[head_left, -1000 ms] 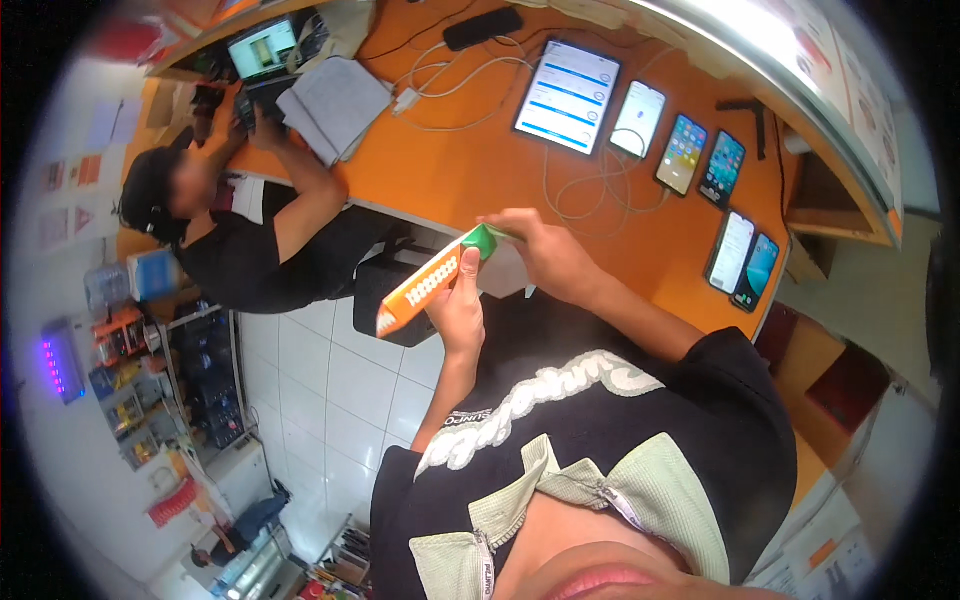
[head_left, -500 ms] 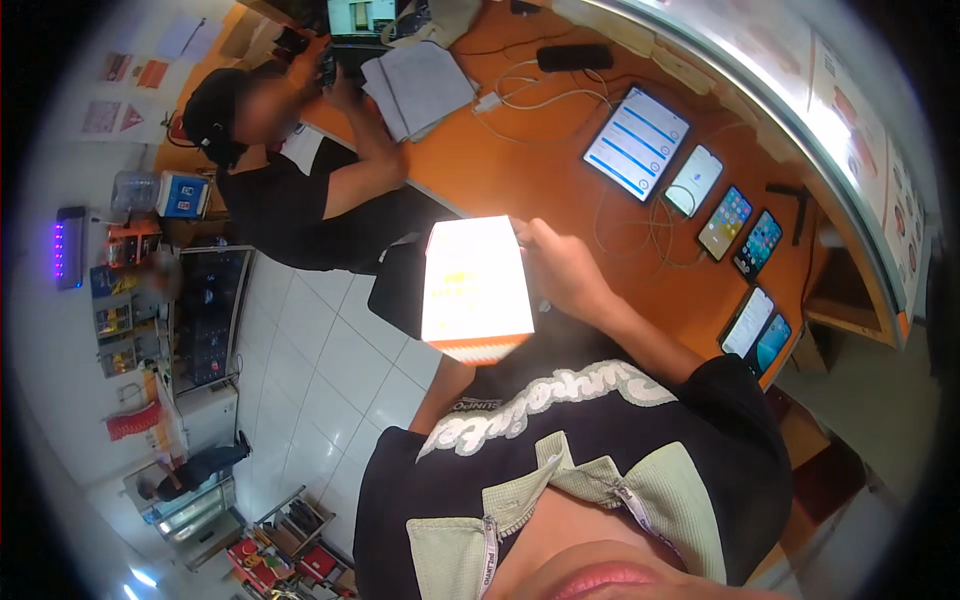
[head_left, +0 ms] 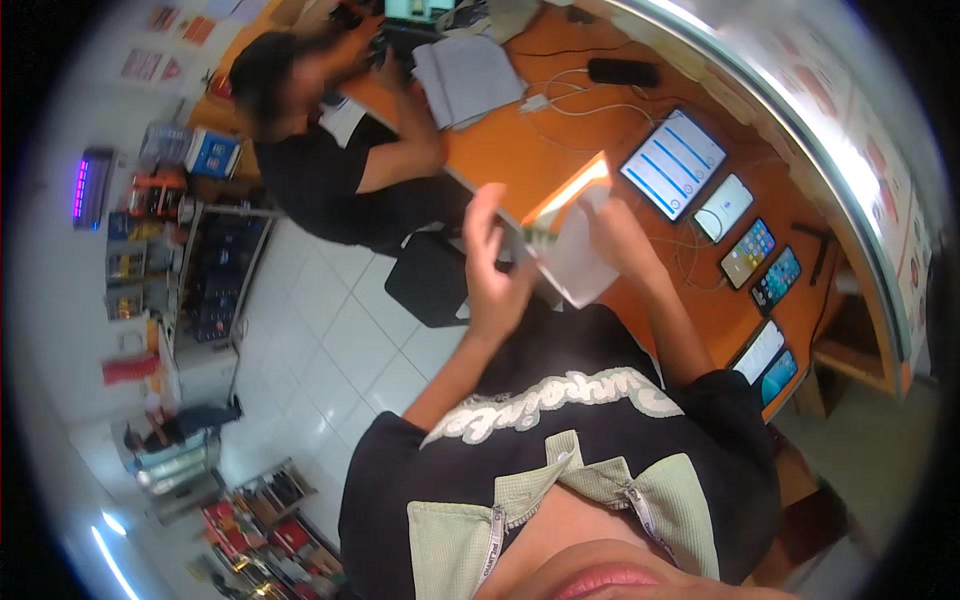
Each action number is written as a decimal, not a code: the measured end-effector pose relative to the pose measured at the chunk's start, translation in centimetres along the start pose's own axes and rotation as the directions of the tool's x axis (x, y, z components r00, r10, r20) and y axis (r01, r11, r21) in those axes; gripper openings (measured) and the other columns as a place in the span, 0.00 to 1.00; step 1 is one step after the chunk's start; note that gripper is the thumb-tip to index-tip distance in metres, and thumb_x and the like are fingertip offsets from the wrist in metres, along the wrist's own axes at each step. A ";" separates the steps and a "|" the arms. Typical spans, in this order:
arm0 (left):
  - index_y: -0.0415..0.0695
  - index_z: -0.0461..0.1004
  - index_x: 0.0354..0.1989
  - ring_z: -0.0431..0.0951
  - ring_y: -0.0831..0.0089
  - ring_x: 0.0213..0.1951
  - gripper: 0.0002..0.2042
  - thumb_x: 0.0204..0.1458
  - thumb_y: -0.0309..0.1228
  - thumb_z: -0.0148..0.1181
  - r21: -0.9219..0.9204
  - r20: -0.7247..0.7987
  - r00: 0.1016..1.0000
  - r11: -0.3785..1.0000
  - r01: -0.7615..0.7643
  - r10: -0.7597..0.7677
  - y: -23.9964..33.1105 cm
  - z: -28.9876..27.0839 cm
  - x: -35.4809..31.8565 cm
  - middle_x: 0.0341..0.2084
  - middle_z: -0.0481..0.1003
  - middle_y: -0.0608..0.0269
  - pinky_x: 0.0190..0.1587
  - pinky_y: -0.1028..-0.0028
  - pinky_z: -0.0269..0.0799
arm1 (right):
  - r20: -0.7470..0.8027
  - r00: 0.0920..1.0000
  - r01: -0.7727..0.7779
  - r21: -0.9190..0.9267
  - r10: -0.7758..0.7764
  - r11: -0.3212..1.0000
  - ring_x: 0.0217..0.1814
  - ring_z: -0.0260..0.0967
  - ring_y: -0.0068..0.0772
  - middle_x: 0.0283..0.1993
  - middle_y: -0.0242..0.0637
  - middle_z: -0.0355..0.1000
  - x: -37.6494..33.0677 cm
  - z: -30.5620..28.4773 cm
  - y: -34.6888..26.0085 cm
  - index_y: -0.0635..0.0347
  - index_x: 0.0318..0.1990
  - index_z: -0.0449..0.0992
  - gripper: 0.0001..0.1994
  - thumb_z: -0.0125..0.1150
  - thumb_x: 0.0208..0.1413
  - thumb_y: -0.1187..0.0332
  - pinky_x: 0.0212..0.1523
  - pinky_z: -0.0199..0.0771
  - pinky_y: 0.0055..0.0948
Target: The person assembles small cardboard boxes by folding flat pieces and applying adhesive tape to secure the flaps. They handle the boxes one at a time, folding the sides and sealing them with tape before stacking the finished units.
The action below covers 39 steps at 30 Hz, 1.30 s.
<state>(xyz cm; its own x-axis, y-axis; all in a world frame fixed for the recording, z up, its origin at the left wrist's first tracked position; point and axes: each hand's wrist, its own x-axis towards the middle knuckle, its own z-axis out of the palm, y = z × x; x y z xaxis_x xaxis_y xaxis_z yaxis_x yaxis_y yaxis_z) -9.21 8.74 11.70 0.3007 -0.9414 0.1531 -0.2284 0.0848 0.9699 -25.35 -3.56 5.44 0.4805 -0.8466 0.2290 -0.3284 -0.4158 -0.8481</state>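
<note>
A small white and orange box [head_left: 575, 250], blurred by motion, is tilted in front of my chest, above the edge of the orange table. My right hand [head_left: 622, 238] grips it along its right side; the fingers are partly hidden behind it. Just left of the box, my left hand [head_left: 494, 275] is raised with its fingers stretched out and apart. It appears to hold nothing, and I cannot tell whether its fingertips touch the box.
On the orange table [head_left: 500, 165] lie a lit tablet [head_left: 672, 165], several lit phones [head_left: 748, 253], cables and a dark oblong device [head_left: 623, 72]. A person in black [head_left: 330, 170] sits at the left by a laptop [head_left: 420, 10]. A black chair [head_left: 430, 280] stands beside me.
The box has turned from showing its bright white face to a tilted side and moved right and up. My left hand, hidden before, now shows open beside it. The view has shifted slightly.
</note>
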 end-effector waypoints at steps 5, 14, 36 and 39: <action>0.40 0.79 0.30 0.78 0.75 0.28 0.23 0.63 0.50 0.53 -0.371 -0.269 0.754 0.787 0.494 -0.600 -3.3 -2.6 -1.2 0.26 0.78 0.62 0.31 0.73 0.76 | 0.109 0.994 0.022 -0.001 -0.021 1.000 0.42 0.77 0.53 0.42 0.55 0.76 0.4 1.6 -6.1 0.57 0.59 0.72 0.22 0.44 0.58 0.82 0.44 0.73 0.44; 0.47 0.48 0.69 0.62 0.57 0.63 0.41 0.56 0.61 0.53 -0.476 -0.228 0.700 0.705 0.526 -0.677 0.9 -7.2 -4.8 0.62 0.62 0.51 0.58 0.58 0.66 | 0.316 0.885 0.316 0.130 -0.342 0.940 0.55 0.72 0.52 0.52 0.51 0.74 3.8 8.9 -11.8 0.60 0.57 0.73 0.25 0.42 0.53 0.86 0.54 0.72 0.39; 0.35 0.74 0.45 0.73 0.71 0.43 0.24 0.68 0.47 0.43 -0.382 -0.820 -0.389 0.908 -0.171 -0.419 14.6 -25.1 -36.5 0.40 0.76 0.60 0.51 0.69 0.68 | 0.860 -0.302 -0.199 0.365 -0.411 0.910 0.49 0.65 0.23 0.47 0.33 0.72 -16.2 37.3 -45.4 0.67 0.53 0.72 0.21 0.46 0.71 0.55 0.52 0.65 0.26; 0.35 0.74 0.46 0.73 0.72 0.37 0.21 0.67 0.44 0.45 -0.328 -0.697 -0.671 0.944 -0.015 -0.253 14.1 -27.0 -41.6 0.34 0.77 0.60 0.44 0.69 0.69 | 0.825 -0.439 -0.115 0.343 -0.357 0.932 0.46 0.64 0.20 0.45 0.31 0.72 -22.1 41.8 -48.8 0.66 0.51 0.73 0.19 0.47 0.70 0.57 0.49 0.65 0.24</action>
<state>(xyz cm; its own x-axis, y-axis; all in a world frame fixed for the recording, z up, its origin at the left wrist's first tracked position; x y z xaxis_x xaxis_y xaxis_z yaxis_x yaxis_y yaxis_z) 0.06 57.87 24.15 0.5020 0.8376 -0.2157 0.0840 0.2010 0.9760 14.02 49.28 21.81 0.5772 0.7937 -0.1918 -0.0829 -0.1767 -0.9808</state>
